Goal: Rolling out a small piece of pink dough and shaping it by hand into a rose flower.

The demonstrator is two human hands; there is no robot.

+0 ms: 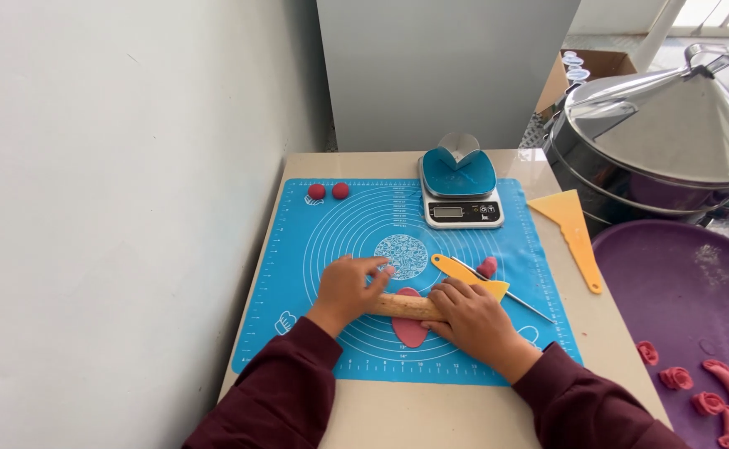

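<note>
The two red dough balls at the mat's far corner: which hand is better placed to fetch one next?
Probably the left hand. The dough balls lie at the mat's far left corner, on its side; the right hand presses the rolling pin further away.

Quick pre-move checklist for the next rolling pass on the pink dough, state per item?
1. Both hands on rolling pin: left hand, right hand - ok.
2. Pin over pink dough - ok.
3. Dough inside blue mat - ok.
4. Yellow scraper clear of pin: touching or just beside the right hand - not ok.
5. Dough sticking to pin - cannot tell.
6. Two dough balls out of the path - ok.
</note>
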